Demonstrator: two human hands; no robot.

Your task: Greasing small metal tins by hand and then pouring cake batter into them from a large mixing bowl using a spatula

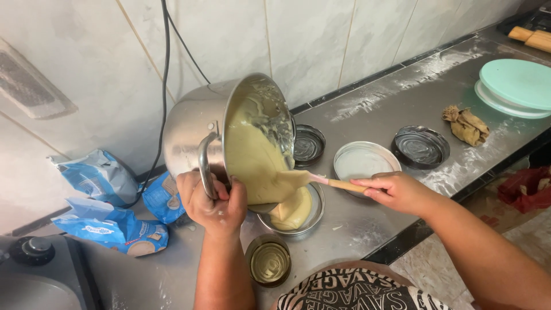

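The left hand [215, 204] is clenched around the side handle of the large stainless steel pot [224, 129], holding it tipped steeply at the centre of the frame with its mouth towards the lower right. The right hand [396, 192] is closed on the wooden handle of the pale-bladed spatula [321, 181], whose blade lies at the pot's lower lip, in the thick pale yellow batter [255, 161]. That batter slides off the lip into the small round metal tin [293, 215] directly below, just right of the left hand — already holding a mound of it.

To do this pour well, I would judge that the pot's lip should stay right over the tin's middle, with the spatula checking the flow so nothing runs onto the floured steel table [379, 109].

Around it lie more round tins: an empty dark one [308, 144] behind the pot, a floured one [364, 161] beside the right hand, another dark one [422, 146] further right, and one [268, 261] at lower centre. Blue packets [109, 224] lie at the left; a mint-green lid [516, 83] at the upper right.
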